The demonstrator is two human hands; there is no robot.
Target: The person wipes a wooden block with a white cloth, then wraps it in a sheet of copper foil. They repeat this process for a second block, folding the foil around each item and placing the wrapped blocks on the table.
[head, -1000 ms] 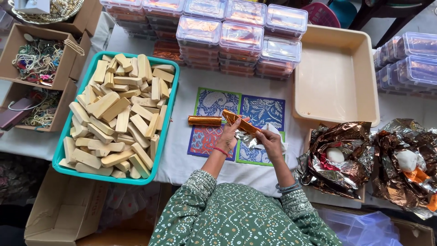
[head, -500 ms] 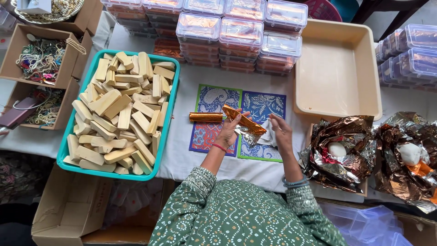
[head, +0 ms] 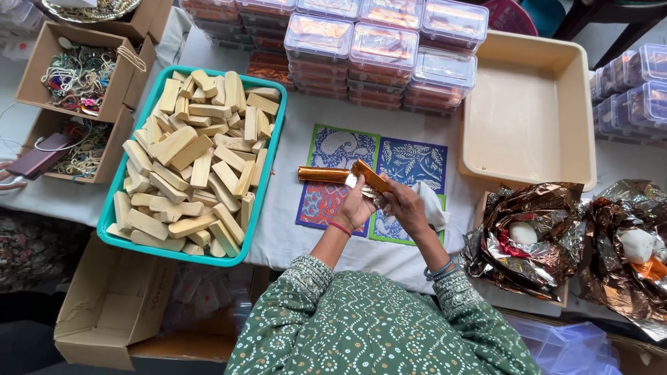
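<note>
The person wears a green garment [head: 379, 333] printed all over with small white dots set in diamond and ring patterns, which fills the view just below the blue and green patterned cloth [head: 375, 177] on the table. Both sleeves are long and reach nearly to the wrists; each cuff carries a denser band of pale dotted trim. On the left wrist, at the cloth's lower edge, sits a thin red bangle [head: 339, 228]. On the right wrist, just beyond the cloth's lower right corner, sit several slim blue-grey bangles [head: 440, 269] stacked together. The left hand [head: 356, 208] and right hand [head: 405, 208] are bare, without gloves.
</note>
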